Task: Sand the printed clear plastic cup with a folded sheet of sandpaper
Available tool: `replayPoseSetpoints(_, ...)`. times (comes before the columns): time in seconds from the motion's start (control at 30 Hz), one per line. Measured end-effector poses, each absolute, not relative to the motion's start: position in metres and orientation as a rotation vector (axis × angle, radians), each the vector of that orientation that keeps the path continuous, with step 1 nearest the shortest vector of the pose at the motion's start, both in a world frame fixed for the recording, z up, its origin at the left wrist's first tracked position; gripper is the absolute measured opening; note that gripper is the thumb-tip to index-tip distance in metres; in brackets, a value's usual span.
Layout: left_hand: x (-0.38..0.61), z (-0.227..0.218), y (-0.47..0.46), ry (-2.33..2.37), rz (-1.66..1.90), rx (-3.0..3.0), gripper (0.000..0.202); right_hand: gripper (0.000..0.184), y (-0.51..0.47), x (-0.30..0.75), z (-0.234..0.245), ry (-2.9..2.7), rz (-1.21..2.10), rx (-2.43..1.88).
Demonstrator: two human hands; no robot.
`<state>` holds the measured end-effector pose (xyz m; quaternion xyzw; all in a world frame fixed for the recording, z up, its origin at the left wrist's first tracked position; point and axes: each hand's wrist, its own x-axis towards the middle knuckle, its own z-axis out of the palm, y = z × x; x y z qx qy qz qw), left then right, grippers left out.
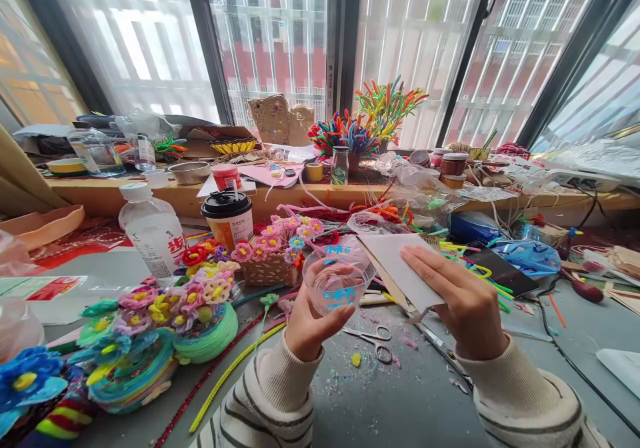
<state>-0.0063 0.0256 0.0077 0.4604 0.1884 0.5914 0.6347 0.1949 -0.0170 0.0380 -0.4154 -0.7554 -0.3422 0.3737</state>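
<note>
Small silver metal scissors (pixel 374 339) lie flat on the grey tabletop (pixel 410 408). Just beyond them & a bit L, the L hand (pixel 311 328) is curled round a clear plastic cup w/ blue print (pixel 336 295), fingers & thumb gripping its side. R hand (pixel 463 295), up & R of the scissors, has a flat white board w/ brown edge (pixel 395 261), fingers laid over the top; thumb hidden, can't tell how firm the grip is. Board's near the cup; can't tell if touching.

Rest, all rel. to scissors: tiny yellow scrap (pixel 356 359) near, on L; fuzzy yellow stem (pixel 235 368) further L. Beyond & L: brown woven basket w/ pink flowers (pixel 270 268), then orange-&-white paper cup w/ black lid (pixel 230 221), then clear plastic bottle w/ white cap (pixel 150 225). Well off R & beyond: shiny blue plastic packet (pixel 530 258).
</note>
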Motion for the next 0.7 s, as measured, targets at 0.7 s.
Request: replayPoseSetpoints(0.7, -0.005, 0.008, 0.026, 0.517, 1.420, 1.041, 0.057, 0.041, -0.022, 0.187, 0.038, -2.048, -0.836, -0.927)
